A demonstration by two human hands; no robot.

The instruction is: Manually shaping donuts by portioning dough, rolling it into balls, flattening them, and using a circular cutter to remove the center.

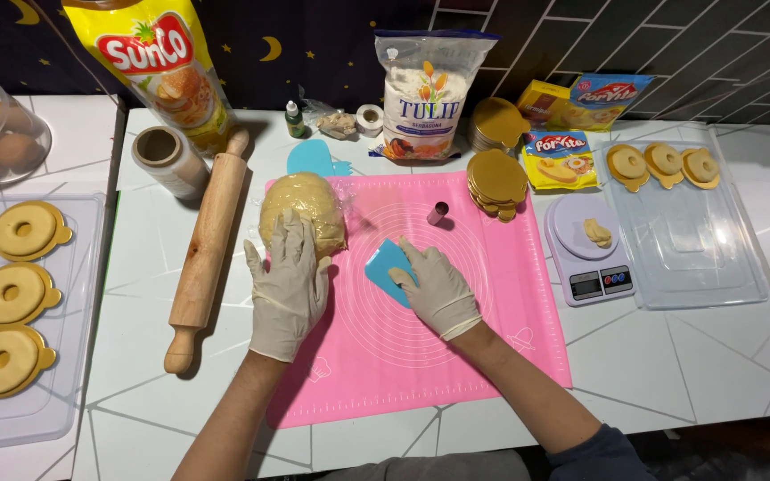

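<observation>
Pink mat (456,356), one dough ball (305,200), one scraper (385,267), two gloved hands: left (289,289), right (438,289)

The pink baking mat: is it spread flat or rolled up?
Spread flat: the pink baking mat lies open on the table, dough resting on it.

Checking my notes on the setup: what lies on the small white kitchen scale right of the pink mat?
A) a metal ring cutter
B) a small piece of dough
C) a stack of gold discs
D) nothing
B: a small pale piece of dough sits on the platform of the kitchen scale, with nothing else on it.
</observation>
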